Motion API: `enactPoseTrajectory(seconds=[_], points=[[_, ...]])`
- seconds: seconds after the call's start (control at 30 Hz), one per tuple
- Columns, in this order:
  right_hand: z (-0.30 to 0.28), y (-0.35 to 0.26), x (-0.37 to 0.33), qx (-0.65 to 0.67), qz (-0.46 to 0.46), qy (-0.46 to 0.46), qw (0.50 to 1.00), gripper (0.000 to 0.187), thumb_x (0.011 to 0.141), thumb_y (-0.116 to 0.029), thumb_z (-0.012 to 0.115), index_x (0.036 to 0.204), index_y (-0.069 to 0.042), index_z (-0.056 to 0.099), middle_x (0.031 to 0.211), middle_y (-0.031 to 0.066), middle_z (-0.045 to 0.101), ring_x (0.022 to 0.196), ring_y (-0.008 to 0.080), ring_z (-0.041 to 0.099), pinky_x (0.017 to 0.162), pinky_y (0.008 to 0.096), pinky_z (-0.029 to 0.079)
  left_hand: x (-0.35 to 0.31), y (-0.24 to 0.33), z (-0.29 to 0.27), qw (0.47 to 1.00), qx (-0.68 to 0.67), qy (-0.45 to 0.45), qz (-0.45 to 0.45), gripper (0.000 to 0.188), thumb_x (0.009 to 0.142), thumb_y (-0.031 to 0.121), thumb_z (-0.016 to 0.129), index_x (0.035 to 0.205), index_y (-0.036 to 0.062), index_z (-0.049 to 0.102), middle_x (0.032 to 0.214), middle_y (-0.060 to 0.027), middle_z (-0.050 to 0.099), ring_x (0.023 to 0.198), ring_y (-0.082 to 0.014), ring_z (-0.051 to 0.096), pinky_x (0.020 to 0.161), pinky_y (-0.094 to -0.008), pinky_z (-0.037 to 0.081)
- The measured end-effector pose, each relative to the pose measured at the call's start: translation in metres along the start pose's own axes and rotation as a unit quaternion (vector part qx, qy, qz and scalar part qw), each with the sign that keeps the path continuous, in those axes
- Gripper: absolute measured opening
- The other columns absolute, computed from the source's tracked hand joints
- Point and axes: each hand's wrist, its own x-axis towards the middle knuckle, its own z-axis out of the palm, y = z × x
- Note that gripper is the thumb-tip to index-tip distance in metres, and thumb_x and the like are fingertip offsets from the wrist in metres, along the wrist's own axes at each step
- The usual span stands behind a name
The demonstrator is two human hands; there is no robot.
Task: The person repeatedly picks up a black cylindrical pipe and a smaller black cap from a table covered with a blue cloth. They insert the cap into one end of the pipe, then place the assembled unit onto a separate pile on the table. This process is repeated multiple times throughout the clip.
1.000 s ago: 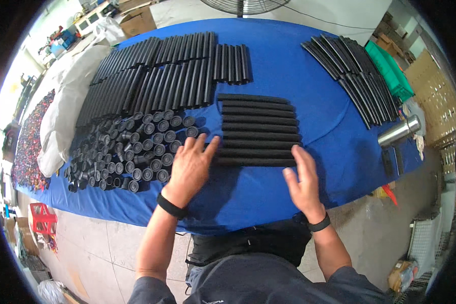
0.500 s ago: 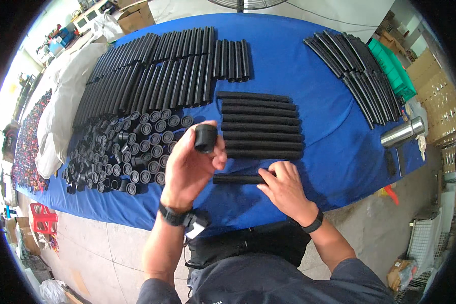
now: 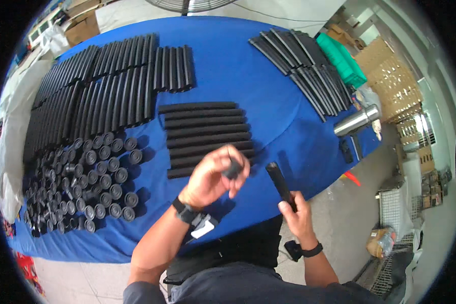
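Between the fingers of my left hand [image 3: 215, 175] is a black round cap [image 3: 232, 169], held above the table's near part. My right hand [image 3: 300, 215] grips the lower end of a black tube [image 3: 278, 182], which tilts up with its hollow end facing away from me. The cap and the tube are apart. Just beyond my left hand lies a row of several black foam-like tubes [image 3: 202, 126] placed side by side. To the left, many black round caps [image 3: 104, 167] lie loosely grouped, most with their ringed faces up.
A blue cloth [image 3: 223, 55] covers the table. Black tubes [image 3: 111, 96] fill its far left, and another stack [image 3: 309, 66] lies far right beside a green bin [image 3: 342, 61]. A steel flask [image 3: 357, 120] lies near the right edge. White sheeting [image 3: 17, 137] drapes the left side.
My right hand has lifted the tube off the cloth and swung its far end upward. My left hand has brought the cap lower. The whole view has shifted to the right.
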Motion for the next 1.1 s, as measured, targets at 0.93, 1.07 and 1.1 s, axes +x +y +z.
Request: enactPoseTrajectory(seconds=[0.93,1.07,1.1], points=[[0.047,-0.057,0.042,-0.039,-0.215,-0.048,0.975,0.040,0.081,-0.008,0.082,0.115,-0.002,0.061,0.106,0.0152,0.066,0.095,0.0313,0.067,0.082,0.0386,0.054,-0.020,-0.010,-0.021,0.989,-0.071,-0.090,-0.095,0.049,0.087,0.021,0.077,0.127,-0.0040,0.066,0.083,-0.0128,0.070,0.060,-0.0176,0.061,0.052,-0.0296,0.048],[0.044,-0.063,0.044,-0.106,-0.260,-0.022,0.960,0.044,0.079,-0.007,0.082,0.118,-0.003,0.062,0.107,0.0140,0.065,0.098,0.0328,0.063,0.083,0.0382,0.051,-0.020,-0.010,-0.022,0.987,-0.084,-0.106,-0.088,0.048,0.091,0.019,0.074,0.133,-0.0027,0.063,0.095,-0.0129,0.071,0.064,-0.0132,0.060,0.057,-0.0259,0.050],[0.042,-0.064,0.044,-0.107,-0.264,-0.018,0.958,0.044,0.078,-0.006,0.082,0.117,-0.003,0.062,0.107,0.0141,0.065,0.097,0.0318,0.063,0.082,0.0374,0.051,-0.020,-0.008,-0.019,0.988,-0.080,-0.095,-0.092,0.044,0.092,0.019,0.073,0.129,-0.0031,0.065,0.090,-0.0124,0.071,0.063,-0.0132,0.060,0.056,-0.0258,0.049]])
